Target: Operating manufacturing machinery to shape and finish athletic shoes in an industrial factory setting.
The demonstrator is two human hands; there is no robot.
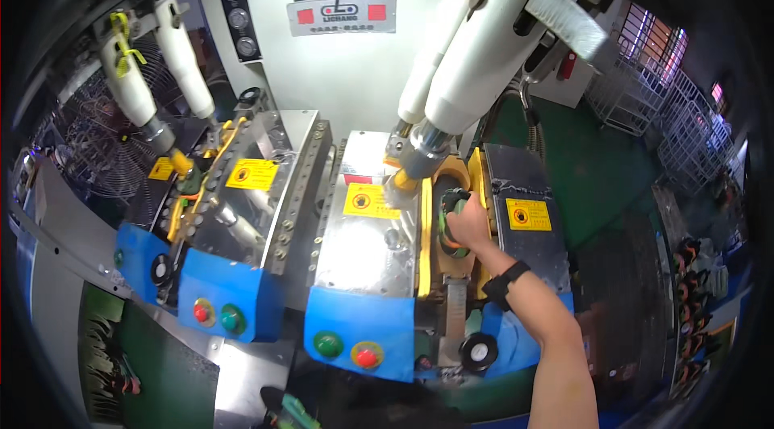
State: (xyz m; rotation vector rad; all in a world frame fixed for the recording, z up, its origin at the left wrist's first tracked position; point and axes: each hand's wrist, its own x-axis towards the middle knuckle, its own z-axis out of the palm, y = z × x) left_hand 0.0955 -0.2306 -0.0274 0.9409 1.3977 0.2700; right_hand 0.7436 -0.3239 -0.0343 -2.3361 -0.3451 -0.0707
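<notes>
My right hand [470, 226] reaches into the right-hand press station, its fingers closed round a dark shoe with green and orange parts [446, 219]. The shoe sits between two yellow pads [426, 239], and my hand hides part of it. A black band [506, 282] is on my right wrist. Just left of the shoe, a press rod with a yellow tip [405, 181] slants down. My left hand is out of sight. At the lower edge lies another dark shoe with a green sole [294, 411], partly cut off; what supports it is hidden.
In the left station, another yellow-tipped rod [184, 163] meets a dark green shoe [190, 182]. Blue panels carry red [366, 357] and green [328, 343] buttons. Thick white cylinders [476, 66] hang overhead. A fan [113, 127] stands left; a rack of shoes [695, 300] stands right.
</notes>
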